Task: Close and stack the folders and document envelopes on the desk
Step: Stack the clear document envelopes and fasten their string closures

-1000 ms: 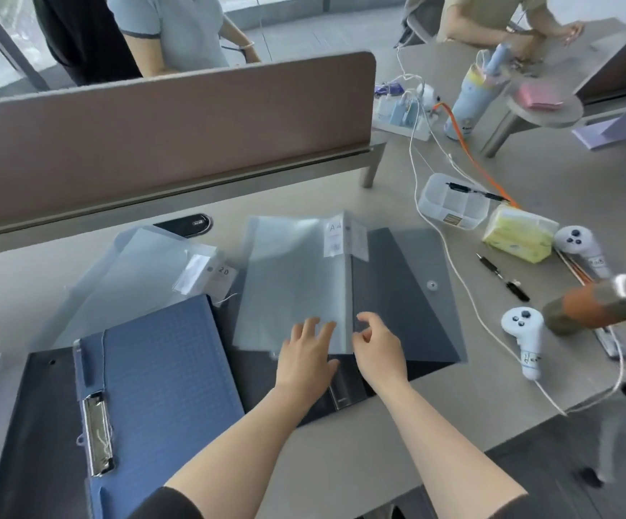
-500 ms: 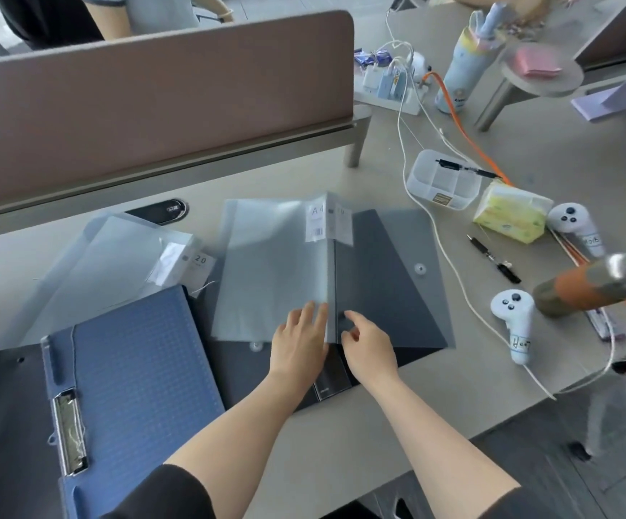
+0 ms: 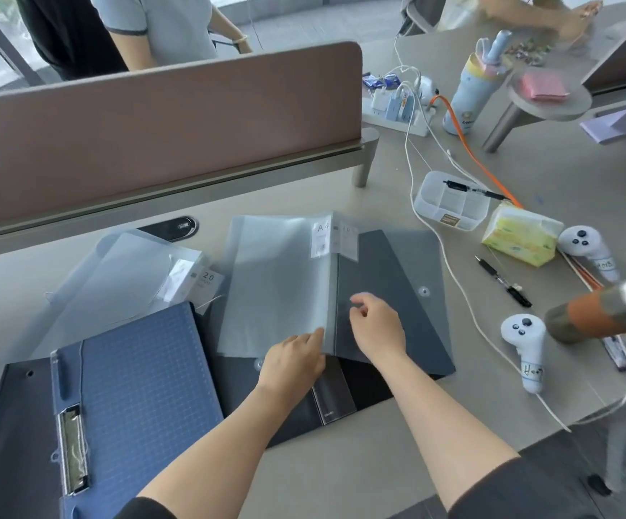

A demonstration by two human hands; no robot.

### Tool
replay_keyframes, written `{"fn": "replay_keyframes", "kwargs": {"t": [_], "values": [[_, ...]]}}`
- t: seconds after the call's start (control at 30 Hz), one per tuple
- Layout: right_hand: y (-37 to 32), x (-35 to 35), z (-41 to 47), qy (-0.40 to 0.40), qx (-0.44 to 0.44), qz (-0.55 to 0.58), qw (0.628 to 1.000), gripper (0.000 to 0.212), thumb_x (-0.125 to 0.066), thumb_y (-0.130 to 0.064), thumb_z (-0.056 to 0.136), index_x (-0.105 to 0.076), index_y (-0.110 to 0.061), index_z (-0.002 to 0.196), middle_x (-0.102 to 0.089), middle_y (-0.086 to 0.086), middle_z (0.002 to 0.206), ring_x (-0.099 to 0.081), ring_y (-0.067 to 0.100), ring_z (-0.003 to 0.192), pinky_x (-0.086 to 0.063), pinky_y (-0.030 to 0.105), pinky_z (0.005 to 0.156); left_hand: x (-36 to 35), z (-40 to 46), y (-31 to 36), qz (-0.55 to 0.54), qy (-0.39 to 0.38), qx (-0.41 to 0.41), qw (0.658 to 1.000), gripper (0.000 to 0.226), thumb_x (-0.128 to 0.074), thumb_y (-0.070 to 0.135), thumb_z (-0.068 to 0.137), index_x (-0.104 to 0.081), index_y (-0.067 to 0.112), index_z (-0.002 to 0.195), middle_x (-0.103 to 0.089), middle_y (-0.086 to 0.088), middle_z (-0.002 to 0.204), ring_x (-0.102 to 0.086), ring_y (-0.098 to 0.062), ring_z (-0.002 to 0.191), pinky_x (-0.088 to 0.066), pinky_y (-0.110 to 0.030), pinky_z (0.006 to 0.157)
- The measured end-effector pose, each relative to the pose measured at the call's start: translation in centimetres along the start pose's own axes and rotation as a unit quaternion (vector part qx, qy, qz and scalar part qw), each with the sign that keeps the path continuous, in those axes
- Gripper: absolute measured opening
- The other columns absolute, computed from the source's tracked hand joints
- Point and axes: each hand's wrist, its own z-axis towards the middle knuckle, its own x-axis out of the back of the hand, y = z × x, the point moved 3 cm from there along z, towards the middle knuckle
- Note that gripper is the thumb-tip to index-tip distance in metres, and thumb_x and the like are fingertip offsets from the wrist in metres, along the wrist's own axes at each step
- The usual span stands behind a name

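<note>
A translucent grey display folder (image 3: 277, 282) lies in the middle of the desk, on a dark grey snap envelope (image 3: 401, 301) and an open black binder (image 3: 337, 398). My left hand (image 3: 292, 361) rests flat on the folder's near corner, by its spine. My right hand (image 3: 377, 324) hovers just right of the spine, thumb and forefinger curled; whether it pinches a sheet is unclear. A blue clipboard folder (image 3: 143, 398) lies open at the left over a black cover (image 3: 11, 436). A clear envelope (image 3: 124, 282) sits behind it.
A brown divider panel (image 3: 154, 133) bounds the far side. To the right lie a white cable (image 3: 453, 290), two white controllers (image 3: 524, 350), a pen (image 3: 502, 280), a tissue pack (image 3: 521, 234) and a small clear tray (image 3: 450, 206). An orange-banded metal bar (image 3: 603, 312) juts in at the right. People stand behind.
My right hand has lifted off the folder's near edge and moved farther up along the spine. My left hand stays pressed on the near corner. The view has shifted slightly.
</note>
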Motion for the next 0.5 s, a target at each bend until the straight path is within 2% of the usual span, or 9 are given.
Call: {"fn": "replay_keyframes", "kwargs": {"t": [0.07, 0.13, 0.17, 0.27, 0.33, 0.43, 0.5], "values": [[-1.8, 0.7, 2.1, 0.002, 0.008, 0.018, 1.0, 0.04, -0.046, -0.021, 0.1, -0.053, -0.025, 0.139, -0.065, -0.001, 0.117, -0.061, 0.022, 0.108, -0.049, 0.035, 0.084, 0.2, -0.2, -0.4, -0.013, 0.007, 0.009, 1.0, 0.037, -0.083, 0.011, 0.05, -0.066, 0.013, 0.083, -0.05, 0.004, 0.047, -0.043, -0.019, 0.035, -0.024, -0.023, 0.03], [-3.7, 1.0, 4.5, -0.008, 0.018, 0.02, 1.0, 0.046, -0.044, -0.021, 0.098, -0.046, -0.028, 0.143, -0.064, -0.002, 0.104, -0.062, 0.023, 0.098, -0.054, 0.039, 0.08, 0.1, -0.6, -0.9, -0.042, 0.018, 0.023, 0.999, 0.038, -0.078, 0.008, 0.053, -0.063, 0.014, 0.087, -0.05, 0.003, 0.048, -0.037, -0.017, 0.037, -0.031, -0.025, 0.028], [-4.6, 0.9, 5.6, -0.014, 0.024, 0.017, 0.999, 0.049, -0.044, -0.021, 0.097, -0.043, -0.029, 0.145, -0.064, 0.0, 0.105, -0.062, 0.025, 0.098, -0.054, 0.041, 0.079, 0.1, -0.9, -1.1, -0.055, 0.022, 0.026, 0.998, 0.04, -0.077, 0.007, 0.054, -0.063, 0.014, 0.091, -0.049, 0.003, 0.049, -0.036, -0.017, 0.038, -0.033, -0.026, 0.029], [-6.4, 0.3, 8.8, -0.025, 0.032, 0.007, 0.999, 0.056, -0.042, -0.023, 0.097, -0.033, -0.029, 0.152, -0.064, 0.008, 0.124, -0.059, 0.031, 0.112, -0.05, 0.04, 0.084, 0.3, -1.7, -1.9, -0.084, 0.031, 0.035, 0.995, 0.045, -0.075, 0.007, 0.056, -0.065, 0.015, 0.099, -0.047, 0.004, 0.05, -0.043, -0.02, 0.038, -0.034, -0.027, 0.03], [-7.1, -0.1, 10.7, -0.021, 0.029, 0.009, 0.999, 0.058, -0.042, -0.024, 0.098, -0.028, -0.028, 0.154, -0.06, 0.008, 0.133, -0.056, 0.032, 0.12, -0.044, 0.037, 0.082, 0.3, -2.1, -2.5, -0.098, 0.044, 0.042, 0.993, 0.046, -0.075, 0.006, 0.057, -0.067, 0.015, 0.101, -0.047, 0.005, 0.051, -0.043, -0.019, 0.039, -0.033, -0.025, 0.033], [-7.6, -0.1, 12.9, -0.013, 0.02, 0.007, 1.0, 0.059, -0.04, -0.028, 0.101, -0.023, -0.026, 0.157, -0.062, 0.009, 0.133, -0.057, 0.032, 0.12, -0.04, 0.035, 0.077, -0.2, -2.7, -3.2, -0.127, 0.066, 0.047, 0.989, 0.047, -0.07, 0.007, 0.06, -0.063, 0.019, 0.105, -0.051, 0.006, 0.054, -0.046, -0.016, 0.042, -0.036, -0.023, 0.037], [-7.6, 0.0, 14.2, -0.018, 0.009, 0.001, 1.0, 0.061, -0.04, -0.031, 0.1, -0.022, -0.026, 0.158, -0.062, 0.008, 0.134, -0.056, 0.032, 0.122, -0.039, 0.035, 0.079, -0.4, -2.8, -3.4, -0.14, 0.075, 0.045, 0.986, 0.044, -0.063, 0.011, 0.064, -0.056, 0.022, 0.106, -0.052, 0.005, 0.055, -0.049, -0.017, 0.044, -0.04, -0.024, 0.036]]}}
